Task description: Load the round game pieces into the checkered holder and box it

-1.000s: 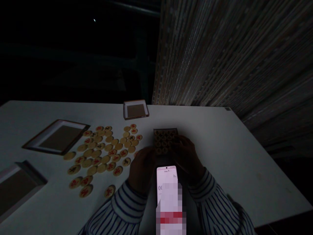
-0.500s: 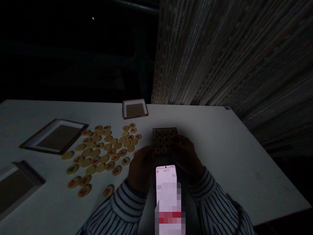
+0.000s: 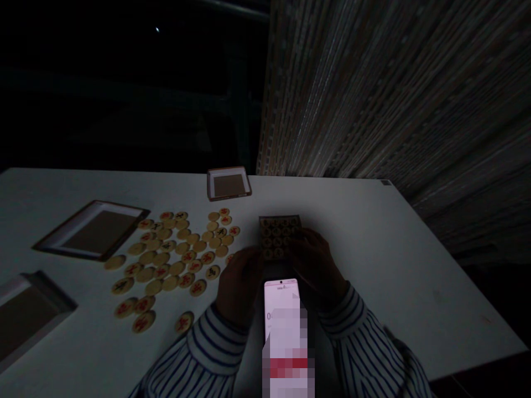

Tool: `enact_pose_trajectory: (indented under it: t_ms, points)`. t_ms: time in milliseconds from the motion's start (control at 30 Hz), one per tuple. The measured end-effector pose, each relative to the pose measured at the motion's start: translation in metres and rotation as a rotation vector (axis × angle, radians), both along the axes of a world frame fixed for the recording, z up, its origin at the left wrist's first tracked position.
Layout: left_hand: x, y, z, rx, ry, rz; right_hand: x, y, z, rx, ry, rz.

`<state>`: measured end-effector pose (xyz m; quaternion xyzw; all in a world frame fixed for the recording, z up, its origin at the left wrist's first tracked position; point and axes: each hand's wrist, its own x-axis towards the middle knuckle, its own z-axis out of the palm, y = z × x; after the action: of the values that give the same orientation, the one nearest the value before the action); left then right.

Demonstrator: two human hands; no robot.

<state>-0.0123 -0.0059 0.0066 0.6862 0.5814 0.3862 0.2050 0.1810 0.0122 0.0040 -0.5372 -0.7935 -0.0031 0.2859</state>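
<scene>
The scene is very dim. A small box (image 3: 279, 235) filled with round game pieces rests on the white table (image 3: 398, 254) in front of me. My left hand (image 3: 240, 282) sits at its near left side and my right hand (image 3: 317, 265) at its near right side, both touching it with curled fingers. Whether they grip it is hard to see. A lit phone (image 3: 284, 320) stands between my striped sleeves, hiding part of both hands. Several loose yellow round pieces (image 3: 174, 260) with red or dark marks lie spread to the left of the box.
A small empty box half (image 3: 228, 184) lies at the table's far edge. Two larger shallow trays lie at the left, one (image 3: 93, 229) further back and another (image 3: 29, 315) near the left edge. A ribbed wall (image 3: 394, 88) rises behind on the right.
Both hands have shifted slightly at the near side of the box; the view has drifted a little. Nothing else has moved.
</scene>
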Motion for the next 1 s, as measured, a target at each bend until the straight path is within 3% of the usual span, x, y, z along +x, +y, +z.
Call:
enact_pose_trajectory:
  t_ms: [1000]
  points:
    - [-0.0003,-0.0002,0.0011,-0.011,-0.016,-0.011,0.0026,0.0008,-0.0023,-0.003,-0.032,0.016]
